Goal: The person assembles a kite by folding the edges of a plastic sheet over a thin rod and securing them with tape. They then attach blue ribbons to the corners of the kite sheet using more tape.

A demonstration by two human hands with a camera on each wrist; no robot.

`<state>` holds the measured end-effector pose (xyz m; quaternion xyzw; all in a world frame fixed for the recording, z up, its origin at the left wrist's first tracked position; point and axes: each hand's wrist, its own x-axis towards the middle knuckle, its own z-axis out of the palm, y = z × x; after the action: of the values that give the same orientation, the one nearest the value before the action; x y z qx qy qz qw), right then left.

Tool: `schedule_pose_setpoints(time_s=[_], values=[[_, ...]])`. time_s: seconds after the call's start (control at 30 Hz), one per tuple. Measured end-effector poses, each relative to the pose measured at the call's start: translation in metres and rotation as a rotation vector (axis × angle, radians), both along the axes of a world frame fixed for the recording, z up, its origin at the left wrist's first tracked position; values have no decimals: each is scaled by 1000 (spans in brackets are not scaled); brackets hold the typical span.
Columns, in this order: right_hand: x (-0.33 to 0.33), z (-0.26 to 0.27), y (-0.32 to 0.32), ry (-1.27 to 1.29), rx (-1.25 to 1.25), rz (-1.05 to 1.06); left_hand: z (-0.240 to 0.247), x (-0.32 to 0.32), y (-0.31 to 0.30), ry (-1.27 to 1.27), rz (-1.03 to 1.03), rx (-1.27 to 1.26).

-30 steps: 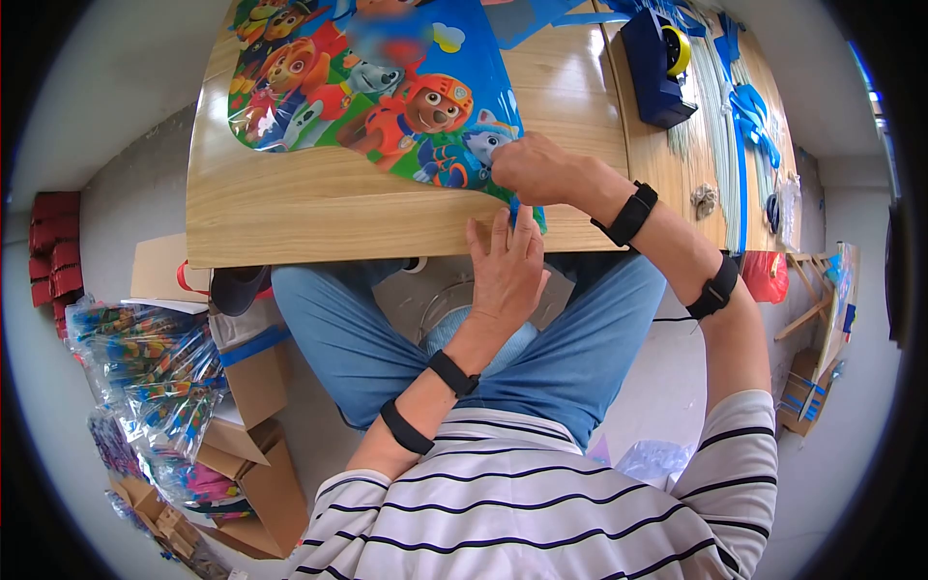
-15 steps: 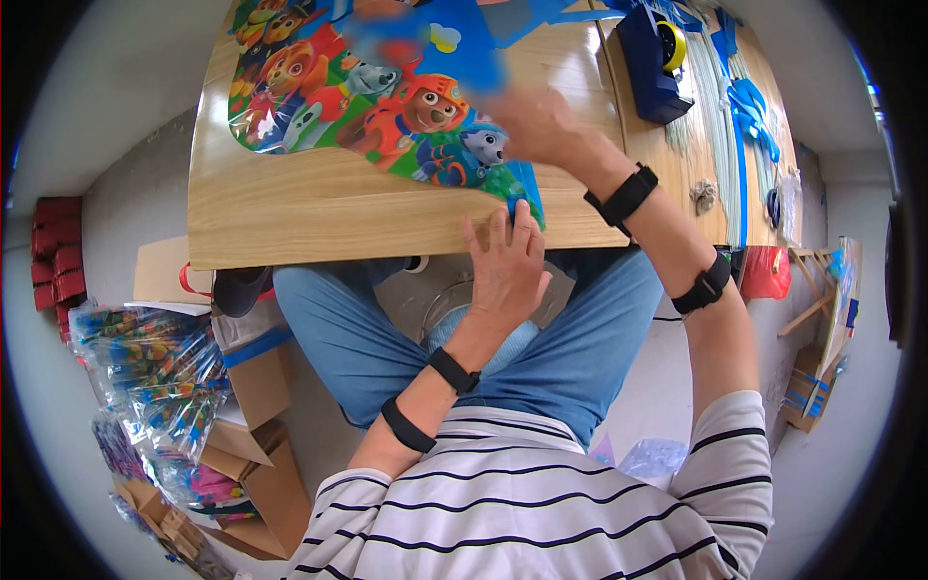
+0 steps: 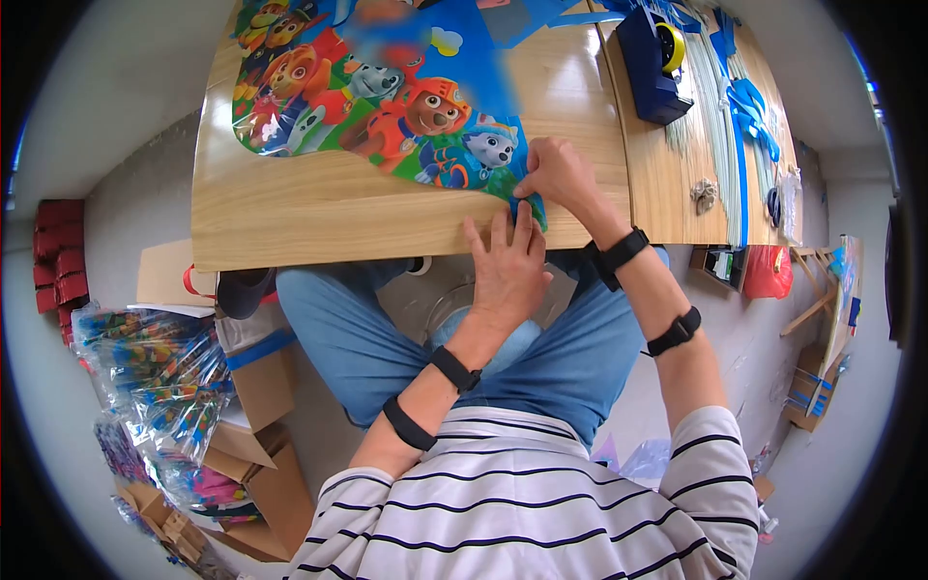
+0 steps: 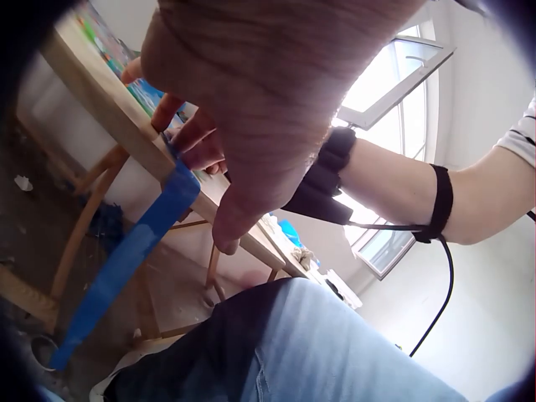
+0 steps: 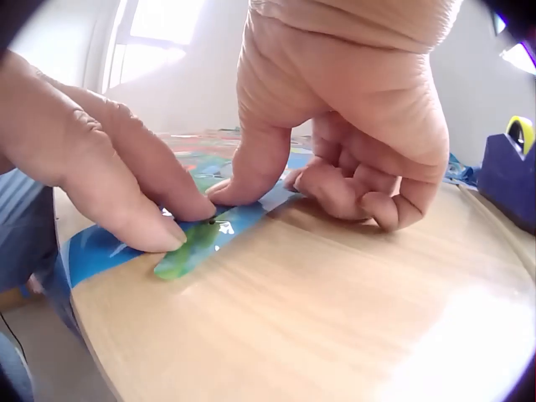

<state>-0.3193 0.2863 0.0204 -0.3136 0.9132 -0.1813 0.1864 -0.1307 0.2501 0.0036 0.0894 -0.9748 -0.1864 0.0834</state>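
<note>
A glossy plastic sheet point(image 3: 387, 106) printed with cartoon puppies lies on the wooden table, narrowing to a green tip near the front edge. My left hand point(image 3: 507, 266) presses that tip with its straight fingertips. Beneath them a strip of blue tape point(image 4: 134, 243) runs over the table edge and hangs down. Just above, my right hand point(image 3: 565, 179) pinches the sheet's right edge, its thumb laid on the surface and the other fingers curled. Fingers of both hands come close together at the tip in the right wrist view.
A dark blue tape dispenser point(image 3: 648, 77) with a yellow roll stands at the right rear. Beyond it lie bundled pale sticks point(image 3: 710, 145) and blue strips point(image 3: 754, 111). Cardboard boxes point(image 3: 266, 387) and plastic-wrapped goods point(image 3: 155, 367) stand on the floor at left.
My right hand moved up along the sheet's right edge, blurred, then came back down near the tip. My left hand has stayed pressed in place.
</note>
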Motion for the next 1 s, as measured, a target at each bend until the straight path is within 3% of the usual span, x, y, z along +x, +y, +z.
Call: schedule_pose_setpoints(time_s=[0.1, 0.2, 0.3, 0.37, 0.57, 0.67, 0.8, 0.83, 0.87, 0.9, 1.0], values=[[0, 6, -5, 32, 62, -74, -1, -4, 2, 11, -12, 1], [-6, -31, -7, 336, -89, -186, -4, 1, 2, -5, -19, -13], [21, -17, -16, 294, -67, -208, -7, 0, 3, -26, -15, -27], [23, -20, -30, 105, -7, -385, -1, -3, 4, -68, -9, 0], [-7, -38, -17, 124, -79, -295, 17, 17, -47, 124, -51, 59], [-48, -23, 38, 541, -48, -103, 28, 24, -123, 124, 63, -126], [-106, 64, 81, 846, 73, -164, 15, 20, -229, 71, 265, -219], [-115, 86, 82, 1002, 10, -144, 7, 18, -248, 74, 291, -227], [-113, 124, 73, 1017, 105, -184, -2, 16, -261, 76, 316, -233], [-119, 148, 68, 1063, 178, -191, -13, 13, -269, 42, 294, -257], [-120, 197, 32, 1163, 22, -123, 3, -3, -225, -114, 143, -146]])
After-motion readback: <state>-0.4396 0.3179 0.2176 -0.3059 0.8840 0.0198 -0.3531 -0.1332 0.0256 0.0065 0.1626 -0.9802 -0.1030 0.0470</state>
